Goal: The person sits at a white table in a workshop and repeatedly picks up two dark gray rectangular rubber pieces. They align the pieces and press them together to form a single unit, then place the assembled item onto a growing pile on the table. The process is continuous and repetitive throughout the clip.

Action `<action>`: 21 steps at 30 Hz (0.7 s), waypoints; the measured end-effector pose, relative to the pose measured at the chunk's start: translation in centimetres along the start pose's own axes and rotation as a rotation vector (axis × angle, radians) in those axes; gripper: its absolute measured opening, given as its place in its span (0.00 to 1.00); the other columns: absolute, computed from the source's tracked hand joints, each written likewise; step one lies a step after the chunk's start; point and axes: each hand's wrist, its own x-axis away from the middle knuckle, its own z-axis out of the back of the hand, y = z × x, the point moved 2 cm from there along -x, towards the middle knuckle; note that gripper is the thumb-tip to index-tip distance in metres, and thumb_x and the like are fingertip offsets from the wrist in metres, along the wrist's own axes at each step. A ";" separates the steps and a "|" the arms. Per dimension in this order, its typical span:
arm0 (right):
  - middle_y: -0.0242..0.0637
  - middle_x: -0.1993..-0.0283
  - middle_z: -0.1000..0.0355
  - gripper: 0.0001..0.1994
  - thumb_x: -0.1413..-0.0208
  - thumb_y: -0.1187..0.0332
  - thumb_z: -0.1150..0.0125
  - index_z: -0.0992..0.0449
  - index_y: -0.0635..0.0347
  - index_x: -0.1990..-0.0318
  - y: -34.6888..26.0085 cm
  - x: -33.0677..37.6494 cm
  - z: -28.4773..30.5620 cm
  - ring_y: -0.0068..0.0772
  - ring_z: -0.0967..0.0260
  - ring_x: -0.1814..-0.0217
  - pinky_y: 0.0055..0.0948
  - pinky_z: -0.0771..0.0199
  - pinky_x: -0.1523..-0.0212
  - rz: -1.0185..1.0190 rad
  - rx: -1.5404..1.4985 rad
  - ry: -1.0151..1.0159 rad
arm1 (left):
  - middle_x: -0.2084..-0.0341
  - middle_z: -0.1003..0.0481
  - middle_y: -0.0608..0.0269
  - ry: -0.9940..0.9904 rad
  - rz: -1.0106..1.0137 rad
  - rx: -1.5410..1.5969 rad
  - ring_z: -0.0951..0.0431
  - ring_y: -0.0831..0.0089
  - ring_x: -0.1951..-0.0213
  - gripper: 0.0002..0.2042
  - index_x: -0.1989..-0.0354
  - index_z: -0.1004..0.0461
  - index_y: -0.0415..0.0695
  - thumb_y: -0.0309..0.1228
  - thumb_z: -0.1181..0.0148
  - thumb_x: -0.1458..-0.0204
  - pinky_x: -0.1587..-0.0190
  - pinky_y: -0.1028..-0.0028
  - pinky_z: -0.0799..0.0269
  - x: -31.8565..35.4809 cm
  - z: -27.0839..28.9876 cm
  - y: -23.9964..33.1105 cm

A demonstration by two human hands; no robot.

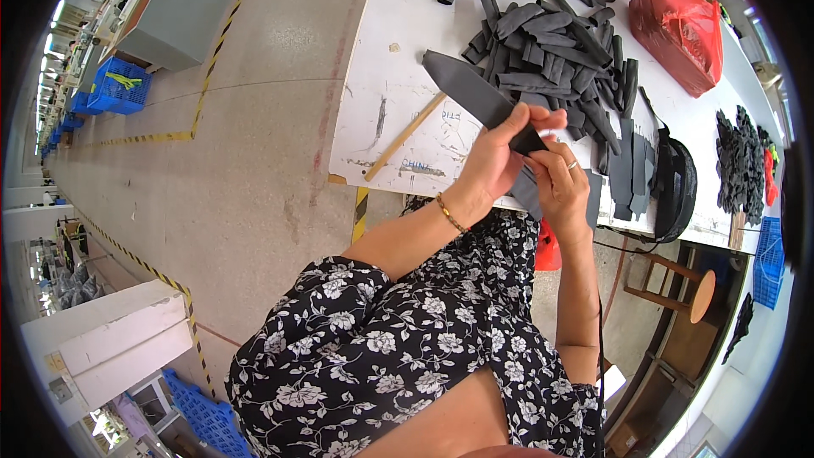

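Note:
A dark grey fabric strip with a pointed end is held up over the table's near edge. My left hand grips it, thumb lying along its upper face. At the strip's lower end, the fingertips of my right hand pinch the fabric; a ring is on one finger. Beyond my hands lies a heap of similar dark grey strips, many rolled or folded into tubes. Flat grey pieces lie to the right of my right hand. A thin wooden stick rests on the table left of the strip.
The white table carries a red plastic bag at the far right and a black bag near its right edge. A wooden stool stands at right. Blue crates sit across the floor at left.

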 end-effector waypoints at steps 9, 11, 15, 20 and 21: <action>0.43 0.64 0.26 0.06 0.51 0.80 0.35 0.26 0.64 0.66 0.2 0.8 -0.8 0.40 0.25 0.67 0.32 0.26 0.68 -0.204 -0.058 -0.004 | 0.60 0.22 0.53 0.153 -0.191 0.022 0.24 0.59 0.50 0.16 0.53 0.29 0.38 0.41 0.49 0.36 0.44 0.61 0.28 0.1 -0.8 3.0; 0.42 0.64 0.26 0.06 0.51 0.80 0.34 0.26 0.64 0.66 -0.2 0.1 -0.7 0.39 0.26 0.68 0.31 0.26 0.69 -0.201 -0.074 0.000 | 0.63 0.22 0.54 0.152 -0.264 0.007 0.21 0.59 0.55 0.16 0.54 0.29 0.37 0.40 0.48 0.36 0.47 0.60 0.26 -0.3 -0.4 2.8; 0.41 0.63 0.25 0.07 0.52 0.80 0.34 0.26 0.64 0.67 -0.1 -0.3 -0.5 0.39 0.26 0.68 0.30 0.27 0.68 -0.204 -0.101 0.029 | 0.65 0.22 0.55 0.132 -0.280 0.042 0.20 0.60 0.59 0.15 0.56 0.29 0.37 0.40 0.48 0.36 0.49 0.63 0.25 -0.1 -0.6 2.1; 0.41 0.63 0.25 0.08 0.53 0.80 0.33 0.27 0.64 0.67 0.0 -0.2 -0.9 0.39 0.26 0.68 0.30 0.27 0.67 -0.206 -0.110 0.026 | 0.67 0.21 0.56 0.153 -0.246 0.054 0.19 0.61 0.60 0.14 0.57 0.28 0.39 0.40 0.46 0.37 0.51 0.64 0.24 0.0 -0.4 1.8; 0.41 0.63 0.25 0.08 0.53 0.80 0.34 0.27 0.64 0.67 0.0 -0.2 -0.9 0.38 0.27 0.68 0.29 0.28 0.65 -0.223 -0.121 0.021 | 0.67 0.21 0.56 0.151 -0.246 0.056 0.19 0.61 0.60 0.14 0.57 0.28 0.39 0.40 0.46 0.38 0.52 0.64 0.24 0.0 -0.4 1.7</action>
